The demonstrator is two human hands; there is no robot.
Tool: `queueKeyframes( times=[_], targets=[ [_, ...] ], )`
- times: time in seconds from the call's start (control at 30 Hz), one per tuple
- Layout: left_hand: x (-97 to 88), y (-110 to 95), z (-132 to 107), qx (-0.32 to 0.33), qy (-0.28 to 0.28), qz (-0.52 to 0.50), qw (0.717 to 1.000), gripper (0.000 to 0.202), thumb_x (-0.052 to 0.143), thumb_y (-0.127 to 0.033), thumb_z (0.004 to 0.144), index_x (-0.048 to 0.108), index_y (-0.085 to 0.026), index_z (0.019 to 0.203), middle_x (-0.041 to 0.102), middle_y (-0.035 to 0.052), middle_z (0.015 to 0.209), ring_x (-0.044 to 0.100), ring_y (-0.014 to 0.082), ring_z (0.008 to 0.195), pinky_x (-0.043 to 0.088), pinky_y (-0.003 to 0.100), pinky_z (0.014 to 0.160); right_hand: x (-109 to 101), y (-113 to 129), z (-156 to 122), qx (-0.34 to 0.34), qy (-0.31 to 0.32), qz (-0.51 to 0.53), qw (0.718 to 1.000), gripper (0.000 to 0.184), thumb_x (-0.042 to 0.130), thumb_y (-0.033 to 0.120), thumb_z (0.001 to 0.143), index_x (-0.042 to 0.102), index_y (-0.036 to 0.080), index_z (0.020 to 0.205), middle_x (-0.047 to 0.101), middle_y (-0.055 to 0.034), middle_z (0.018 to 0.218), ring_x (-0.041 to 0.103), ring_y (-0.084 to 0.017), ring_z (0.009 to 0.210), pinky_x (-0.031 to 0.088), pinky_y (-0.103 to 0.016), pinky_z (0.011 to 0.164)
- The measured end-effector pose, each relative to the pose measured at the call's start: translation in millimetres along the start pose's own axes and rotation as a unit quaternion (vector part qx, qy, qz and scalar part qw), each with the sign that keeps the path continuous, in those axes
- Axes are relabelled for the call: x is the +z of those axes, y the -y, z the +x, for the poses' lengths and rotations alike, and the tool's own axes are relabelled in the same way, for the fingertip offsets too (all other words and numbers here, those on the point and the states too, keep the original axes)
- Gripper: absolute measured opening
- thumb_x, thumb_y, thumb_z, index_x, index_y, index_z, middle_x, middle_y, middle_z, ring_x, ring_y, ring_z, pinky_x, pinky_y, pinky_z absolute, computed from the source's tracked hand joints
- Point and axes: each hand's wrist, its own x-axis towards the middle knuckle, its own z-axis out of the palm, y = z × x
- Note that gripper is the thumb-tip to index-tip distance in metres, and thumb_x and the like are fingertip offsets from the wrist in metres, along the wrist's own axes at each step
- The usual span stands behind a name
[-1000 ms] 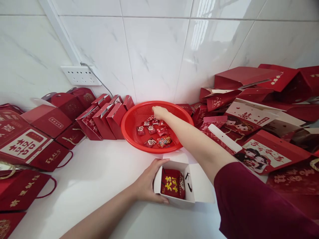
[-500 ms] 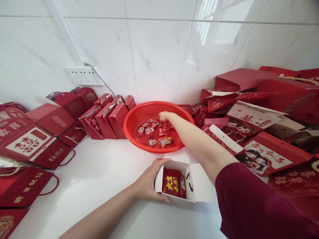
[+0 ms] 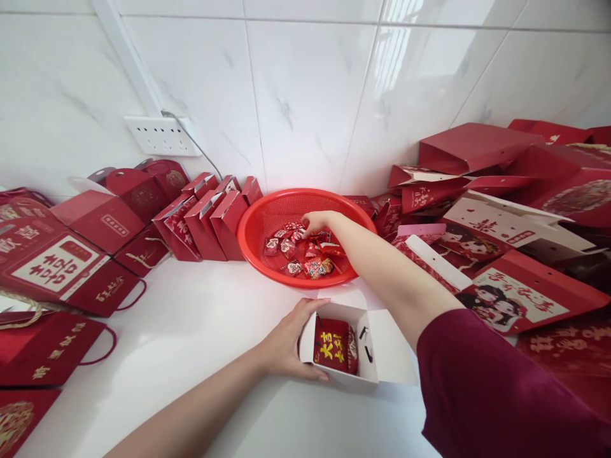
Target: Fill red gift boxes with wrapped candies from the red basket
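My left hand [image 3: 292, 343] grips the left side of an open white box [image 3: 351, 380], thumb along the near edge and fingers at the far one. Inside the box lies a dark red packet [image 3: 333, 343] with gold characters. Beyond it, my right hand [image 3: 316, 221] reaches into a red plastic basket [image 3: 248, 251], fingers curled down and closed at the wrapped candies. Whatever is between those fingertips is hidden. Several red wrapped candies [image 3: 287, 248] lie on the basket's bottom, along with a patterned packet [image 3: 316, 268] near its front.
Red gift boxes [image 3: 62, 270] with cord handles crowd the left side. Narrow red boxes [image 3: 226, 222] stand left of the basket. A heap of red and white boxes [image 3: 515, 292] fills the right. A power strip [image 3: 162, 135] with a cable is on the tiled wall.
My right hand has shifted slightly within the basket, and its fingers show more clearly among the candies. My left hand stays on the box. The whole view has shifted slightly.
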Motion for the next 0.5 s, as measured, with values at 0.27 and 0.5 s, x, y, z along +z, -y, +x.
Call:
queueKeyframes(
  times=[0.27,0.5],
  targets=[
    [0.0,0.5,0.2,-0.003,0.005,0.009,1.0,0.117,0.084,-0.065,0.057,0.026,-0.028,0.152,0.042,0.0141,0.14,0.046,0.0369,0.129,0.037,0.049,0.112,7.0,22.9,-11.3,-0.076,-0.008,-0.003,0.997,0.101,0.085,0.029,0.068,0.033,0.029,0.155,0.045,-0.0087,0.155,0.057,-0.026,0.128,0.05,-0.027,0.095],
    [0.0,1.3,-0.1,0.002,0.003,0.007,1.0,0.117,0.085,-0.065,0.057,0.026,-0.029,0.152,0.042,0.0133,0.141,0.047,0.0358,0.129,0.039,0.048,0.111,-4.4,32.7,-20.0,-0.064,-0.005,-0.04,0.997,0.074,0.088,0.036,0.065,0.061,0.023,0.133,0.065,-0.0096,0.133,0.065,-0.027,0.113,0.052,-0.029,0.086]
  ],
)
